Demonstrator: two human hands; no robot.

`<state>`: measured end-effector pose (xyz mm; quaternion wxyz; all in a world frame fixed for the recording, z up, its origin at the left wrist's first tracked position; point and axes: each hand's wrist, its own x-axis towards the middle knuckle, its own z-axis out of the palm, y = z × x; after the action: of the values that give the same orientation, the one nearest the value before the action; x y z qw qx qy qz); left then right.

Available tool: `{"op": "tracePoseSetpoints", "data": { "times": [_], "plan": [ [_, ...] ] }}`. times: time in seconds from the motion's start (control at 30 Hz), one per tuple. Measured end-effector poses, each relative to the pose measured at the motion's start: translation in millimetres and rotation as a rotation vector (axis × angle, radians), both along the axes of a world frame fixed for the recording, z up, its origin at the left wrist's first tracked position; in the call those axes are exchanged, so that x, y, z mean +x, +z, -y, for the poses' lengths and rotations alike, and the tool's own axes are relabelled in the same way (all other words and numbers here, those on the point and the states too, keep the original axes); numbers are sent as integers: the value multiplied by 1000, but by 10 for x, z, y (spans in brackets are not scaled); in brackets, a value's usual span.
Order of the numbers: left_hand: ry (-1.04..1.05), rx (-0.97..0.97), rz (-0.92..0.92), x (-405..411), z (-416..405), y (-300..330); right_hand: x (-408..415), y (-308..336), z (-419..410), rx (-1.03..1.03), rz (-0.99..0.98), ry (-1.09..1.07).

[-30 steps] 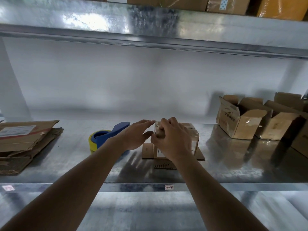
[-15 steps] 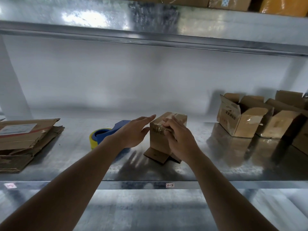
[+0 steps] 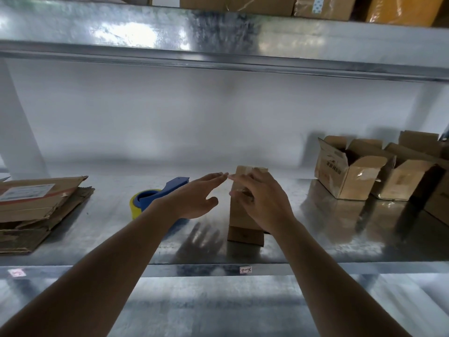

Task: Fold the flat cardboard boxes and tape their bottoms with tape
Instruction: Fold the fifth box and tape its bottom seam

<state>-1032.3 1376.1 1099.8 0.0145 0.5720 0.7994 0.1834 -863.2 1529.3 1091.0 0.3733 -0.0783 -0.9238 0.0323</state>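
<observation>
Turned narrower, brown cardboard box (image 3: 244, 215) under right hand (image 3: 263, 203) fingertips.

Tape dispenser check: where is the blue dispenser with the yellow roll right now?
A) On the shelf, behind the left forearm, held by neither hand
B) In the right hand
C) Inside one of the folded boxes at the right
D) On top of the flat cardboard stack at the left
A: the tape dispenser sits on the shelf behind the left forearm, while the left hand hovers open and the right hand is at the small box.
</observation>
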Motion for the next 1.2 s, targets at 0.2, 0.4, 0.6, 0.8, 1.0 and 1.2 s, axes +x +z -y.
{"op": "tracePoseSetpoints", "data": {
  "times": [0.2, 0.4, 0.6, 0.8, 1.0, 1.2],
  "plan": [
    [0, -50, -59, 81, -50, 25, 18, -25, 42, 19, 28, 55],
    [-21, -16, -38, 147, -94, -34, 41, -28, -3, -56, -11, 65],
    [8, 20, 53, 132, -132, -35, 57, -19, -18, -68, 19, 64],
    [1, 52, 65, 199, -168, 14, 157, -60, -43, -120, -30, 3],
    [-35, 32, 57, 217, -249, -43, 220, -272, -103, -323, 39, -90],
    [-46, 81, 46, 240, -276, -57, 233, -296, -271, -374, 41, -29]
  ]
}}
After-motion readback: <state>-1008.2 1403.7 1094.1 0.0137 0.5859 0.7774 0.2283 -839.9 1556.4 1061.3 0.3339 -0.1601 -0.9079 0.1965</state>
